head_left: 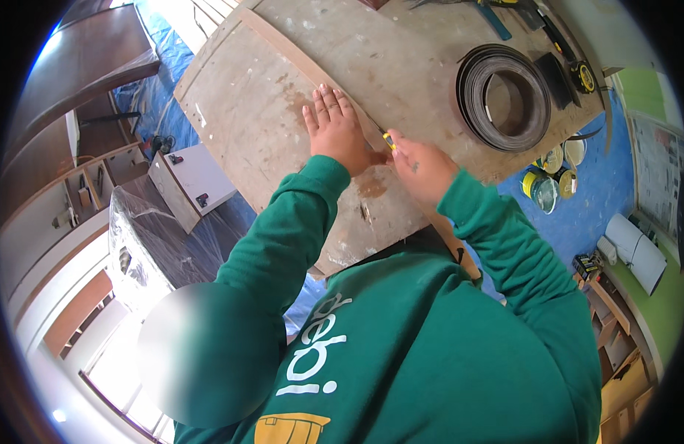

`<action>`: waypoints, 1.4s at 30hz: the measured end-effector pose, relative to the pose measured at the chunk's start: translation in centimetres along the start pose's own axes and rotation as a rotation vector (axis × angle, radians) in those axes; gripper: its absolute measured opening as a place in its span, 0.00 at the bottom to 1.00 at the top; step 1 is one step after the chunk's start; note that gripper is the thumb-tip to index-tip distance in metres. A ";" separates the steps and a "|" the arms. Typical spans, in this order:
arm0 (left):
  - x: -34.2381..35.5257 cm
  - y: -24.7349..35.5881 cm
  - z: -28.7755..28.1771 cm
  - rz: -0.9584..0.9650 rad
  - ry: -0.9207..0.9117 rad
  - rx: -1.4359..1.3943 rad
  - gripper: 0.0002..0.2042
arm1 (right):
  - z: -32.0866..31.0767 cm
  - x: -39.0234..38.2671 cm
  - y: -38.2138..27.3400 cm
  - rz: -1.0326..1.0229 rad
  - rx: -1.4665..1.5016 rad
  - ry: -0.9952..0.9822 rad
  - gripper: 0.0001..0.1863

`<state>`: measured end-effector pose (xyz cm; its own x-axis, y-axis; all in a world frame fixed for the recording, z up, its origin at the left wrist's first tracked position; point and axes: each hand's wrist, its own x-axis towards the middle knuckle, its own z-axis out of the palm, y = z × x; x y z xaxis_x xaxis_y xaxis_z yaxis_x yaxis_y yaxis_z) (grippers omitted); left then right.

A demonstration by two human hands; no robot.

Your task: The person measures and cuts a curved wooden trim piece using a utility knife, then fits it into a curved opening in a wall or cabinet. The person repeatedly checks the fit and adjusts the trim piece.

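A long, narrow brown wooden strip point(282, 46) lies slantwise across a worn wooden work board point(242, 111) and runs under both hands toward my body. My left hand point(338, 133) lies flat with fingers stretched out, pressing on the strip and the board beside it. Close to its thumb, my right hand point(423, 170) is closed around a yellow-handled utility knife point(389, 139). The knife's thin dark tip points up and left along the strip's right edge; whether it touches the strip I cannot tell.
Right of my hands sits a coil of dark brown edge banding point(467, 96). Beyond it are a tape measure point(583, 77) and several hand tools. Buckets point(540, 191) stand on the blue floor sheet point(608, 185). A white cabinet box point(197, 174) and plastic-wrapped furniture point(138, 222) are at left.
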<state>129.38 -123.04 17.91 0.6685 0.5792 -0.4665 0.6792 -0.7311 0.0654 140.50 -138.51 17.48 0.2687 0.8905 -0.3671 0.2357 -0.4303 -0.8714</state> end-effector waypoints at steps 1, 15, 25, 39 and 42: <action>0.0 0.0 0.0 -0.008 -0.005 -0.010 0.74 | -0.1 -0.4 0.0 0.014 -0.003 -0.013 0.23; 0.6 0.3 -0.4 -0.007 -0.014 -0.016 0.77 | -0.8 -2.2 0.4 0.021 0.017 0.028 0.23; 0.7 0.1 -0.2 0.014 -0.017 -0.018 0.75 | -1.6 -3.9 1.0 0.012 -0.046 -0.022 0.23; 0.6 0.2 -0.4 0.005 -0.020 -0.004 0.76 | -1.9 -3.6 0.6 0.043 0.037 0.020 0.23; 0.6 0.3 -0.5 0.009 -0.025 -0.023 0.75 | -0.9 -2.7 1.5 -0.032 0.044 0.065 0.23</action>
<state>130.09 -122.71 18.07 0.6667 0.5635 -0.4878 0.6804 -0.7273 0.0899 141.00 -141.68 17.42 0.3224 0.8917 -0.3176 0.2045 -0.3932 -0.8964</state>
